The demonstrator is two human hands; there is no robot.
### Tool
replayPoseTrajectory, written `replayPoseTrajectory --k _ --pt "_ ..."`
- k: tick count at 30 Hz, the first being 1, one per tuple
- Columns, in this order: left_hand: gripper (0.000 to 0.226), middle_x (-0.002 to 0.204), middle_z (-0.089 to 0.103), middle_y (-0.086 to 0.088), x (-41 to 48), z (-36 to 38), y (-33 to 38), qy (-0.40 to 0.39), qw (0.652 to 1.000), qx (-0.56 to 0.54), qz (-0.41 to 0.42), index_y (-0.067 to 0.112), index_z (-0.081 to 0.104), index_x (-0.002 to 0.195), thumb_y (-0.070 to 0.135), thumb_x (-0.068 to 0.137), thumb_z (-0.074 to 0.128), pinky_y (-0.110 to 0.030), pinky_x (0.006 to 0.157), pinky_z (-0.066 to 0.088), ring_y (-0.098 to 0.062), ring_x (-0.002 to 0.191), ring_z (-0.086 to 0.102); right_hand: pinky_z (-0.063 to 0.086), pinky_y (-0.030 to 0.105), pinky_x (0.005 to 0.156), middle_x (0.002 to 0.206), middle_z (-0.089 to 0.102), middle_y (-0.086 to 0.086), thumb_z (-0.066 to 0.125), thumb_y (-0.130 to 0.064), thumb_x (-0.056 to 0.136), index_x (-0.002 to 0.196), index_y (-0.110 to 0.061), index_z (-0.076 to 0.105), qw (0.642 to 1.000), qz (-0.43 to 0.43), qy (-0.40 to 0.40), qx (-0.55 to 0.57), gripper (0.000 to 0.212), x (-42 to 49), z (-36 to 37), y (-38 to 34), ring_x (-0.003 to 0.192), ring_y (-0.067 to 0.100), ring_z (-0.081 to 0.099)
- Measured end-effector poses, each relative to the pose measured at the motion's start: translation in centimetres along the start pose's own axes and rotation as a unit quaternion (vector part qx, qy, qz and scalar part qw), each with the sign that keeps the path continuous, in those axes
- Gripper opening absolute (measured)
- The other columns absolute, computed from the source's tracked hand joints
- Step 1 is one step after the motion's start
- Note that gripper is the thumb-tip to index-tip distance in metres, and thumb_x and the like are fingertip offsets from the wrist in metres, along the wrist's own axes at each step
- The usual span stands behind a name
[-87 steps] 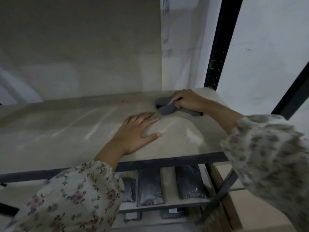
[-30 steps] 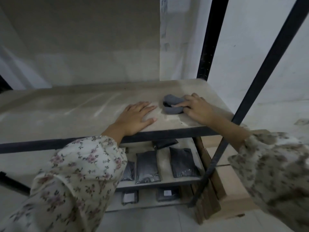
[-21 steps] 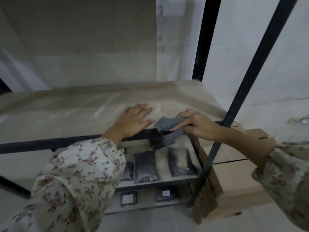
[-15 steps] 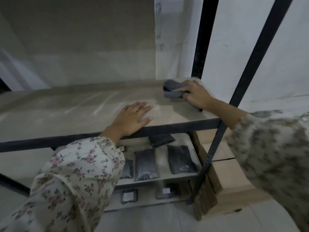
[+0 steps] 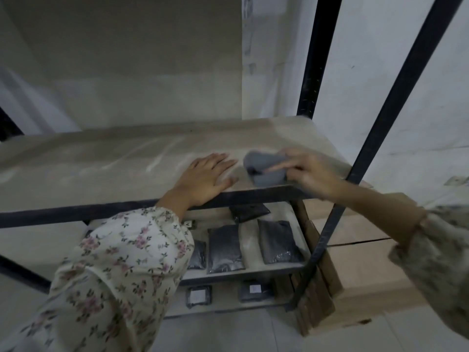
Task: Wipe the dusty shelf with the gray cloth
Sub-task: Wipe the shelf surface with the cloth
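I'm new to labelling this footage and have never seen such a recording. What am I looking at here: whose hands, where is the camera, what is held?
There is no machine: a person wears a camera on the head, looking down at their own two hands. The left hand lies flat, palm down, on the dusty shelf. The right hand holds the bunched gray cloth near the shelf's front right edge; it looks blurred. On the lower shelves lie dark packets. Cardboard boxes stand to the right.

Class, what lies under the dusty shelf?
Under the shelf, a lower shelf holds dark packets; beneath it lie more labelled packets. The sleeve covers whatever lies further left.
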State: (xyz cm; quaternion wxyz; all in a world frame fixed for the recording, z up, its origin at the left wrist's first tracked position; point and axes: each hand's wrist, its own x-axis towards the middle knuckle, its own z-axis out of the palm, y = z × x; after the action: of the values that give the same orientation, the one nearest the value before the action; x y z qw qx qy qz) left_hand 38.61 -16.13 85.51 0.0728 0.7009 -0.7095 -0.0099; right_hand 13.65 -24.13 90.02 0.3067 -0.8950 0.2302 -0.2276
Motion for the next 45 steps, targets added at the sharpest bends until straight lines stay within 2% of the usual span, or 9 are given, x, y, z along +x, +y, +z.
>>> replayPoseTrajectory --k 4,8,14,18,21,26,35,39,45 --pt "0.065 0.158 0.014 0.008 -0.1 -0.1 0.0 0.002 1.0 0.01 0.004 0.037 0.017 0.147 0.062 0.087 0.017 -0.035 0.116 0.008 -0.013 0.145 0.01 0.036 0.033 0.088 0.113 0.053 0.014 0.046 -0.006 0.088 0.12 -0.016 0.061 0.986 0.071 0.051 -0.145 0.037 7.5 -0.9 3.5 0.109 0.031 0.047" --pt "0.065 0.158 0.013 0.008 -0.2 0.0 -0.1 -0.008 1.0 0.005 -0.001 0.037 0.017 0.147 0.063 0.088 0.018 -0.035 0.116 0.008 -0.013 0.145 0.009 0.039 0.044 0.096 0.126 0.053 0.011 0.042 -0.016 0.09 0.124 -0.024 0.058 0.96 0.086 0.053 -0.262 0.038 7.6 1.5 4.7 0.112 0.029 0.044" --pt "0.076 0.158 0.015 0.006 0.0 0.1 -0.1 0.003 1.0 0.018 0.001 0.035 0.018 0.148 0.067 0.08 0.006 -0.036 0.116 0.009 -0.014 0.145 0.012 0.041 0.032 0.086 0.113 0.06 0.002 0.05 -0.011 0.08 0.112 -0.027 0.067 0.988 -0.069 -0.069 -0.123 0.039 0.5 2.0 1.8 0.098 0.017 0.049" --pt "0.081 0.157 0.02 0.003 0.0 -0.2 0.1 0.008 1.0 0.014 0.006 0.03 0.022 0.148 0.067 0.078 0.007 -0.036 0.115 0.013 -0.016 0.144 0.016 0.042 0.024 0.091 0.108 0.057 -0.001 0.051 -0.005 0.084 0.11 -0.02 0.067 0.993 -0.05 -0.107 0.018 0.034 2.1 -0.2 0.5 0.098 0.008 0.051" --pt "0.076 0.156 0.02 0.006 0.0 -0.1 0.0 0.015 1.0 0.011 0.008 0.035 0.022 0.147 0.068 0.08 0.008 -0.035 0.115 0.012 -0.013 0.143 0.016 0.04 0.023 0.082 0.099 0.054 -0.004 0.048 -0.006 0.088 0.117 -0.017 0.063 0.997 0.003 0.007 -0.081 0.035 8.5 -1.7 2.5 0.094 0.008 0.052" --pt "0.077 0.157 0.018 0.01 -0.2 0.1 -0.3 0.012 1.0 0.005 -0.004 0.038 0.021 0.146 0.07 0.078 0.007 -0.032 0.115 0.009 -0.011 0.144 0.013 0.039 0.041 0.092 0.124 0.053 0.014 0.042 -0.016 0.09 0.122 -0.023 0.06 0.966 0.074 0.027 -0.245 0.037 10.3 0.8 7.1 0.111 0.031 0.045" --pt "0.082 0.156 0.02 0.01 -0.4 -1.0 -1.7 -0.012 0.999 -0.05 -0.009 0.035 0.027 0.145 0.076 0.075 0.018 -0.034 0.116 0.012 -0.011 0.143 0.016 0.042 0.032 0.083 0.107 0.063 -0.001 0.056 -0.011 0.08 0.105 -0.027 0.07 0.983 -0.111 -0.131 -0.067 0.033 0.5 0.8 2.1 0.094 0.016 0.052" --pt "0.094 0.154 0.026 0.009 -0.6 -1.5 -4.0 -0.004 0.999 -0.041 -0.018 0.034 0.027 0.145 0.087 0.069 0.013 -0.039 0.117 0.017 -0.012 0.142 0.021 0.042 0.024 0.084 0.102 0.059 -0.001 0.051 -0.009 0.086 0.109 -0.03 0.064 0.996 -0.04 -0.075 0.041 0.034 5.6 -0.3 0.3 0.095 0.012 0.055" --pt "0.088 0.156 0.019 0.014 -0.3 -1.4 -5.7 -0.016 0.999 -0.044 -0.023 0.039 0.025 0.145 0.086 0.07 0.015 -0.039 0.118 0.013 -0.006 0.144 0.012 0.045 0.041 0.091 0.125 0.052 0.017 0.038 -0.026 0.086 0.124 -0.02 0.057 0.972 0.158 0.022 -0.171 0.043 19.2 1.6 6.3 0.109 0.036 0.049"
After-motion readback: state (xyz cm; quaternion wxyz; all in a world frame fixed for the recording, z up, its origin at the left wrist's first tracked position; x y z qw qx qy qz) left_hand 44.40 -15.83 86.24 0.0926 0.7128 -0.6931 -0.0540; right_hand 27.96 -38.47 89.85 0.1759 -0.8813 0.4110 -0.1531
